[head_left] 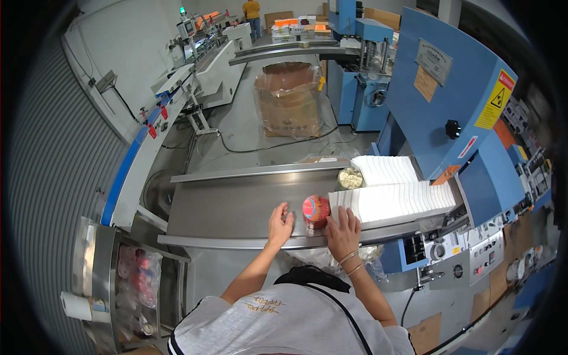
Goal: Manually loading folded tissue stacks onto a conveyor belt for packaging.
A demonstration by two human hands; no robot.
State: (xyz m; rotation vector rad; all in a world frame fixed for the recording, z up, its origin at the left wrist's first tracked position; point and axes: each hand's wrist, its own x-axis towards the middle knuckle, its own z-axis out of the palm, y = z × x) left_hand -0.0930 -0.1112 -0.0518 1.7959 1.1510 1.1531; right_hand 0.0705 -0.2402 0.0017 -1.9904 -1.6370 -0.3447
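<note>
A red round object with a colourful pattern (316, 208) stands on the metal conveyor trough (236, 204) in front of me; its exact kind is unclear. To its left is my left hand (281, 226), slightly curled, fingers apart, holding nothing. My right hand (344, 232) has its fingers stretched out between the red object and the near end of a long row of white folded sheets (396, 204). Whether its fingertips touch either one is hard to see. Just behind, a round container of pale yellowish pieces (349, 178) sits beside a second white row (384, 170).
A blue machine (444, 77) rises at the right, with a control panel (488, 257) below. Beyond the trough stands a large plastic-lined carton (288, 100). A metal cart (106, 266) holds bagged red items at lower left. A person (252, 15) stands far back.
</note>
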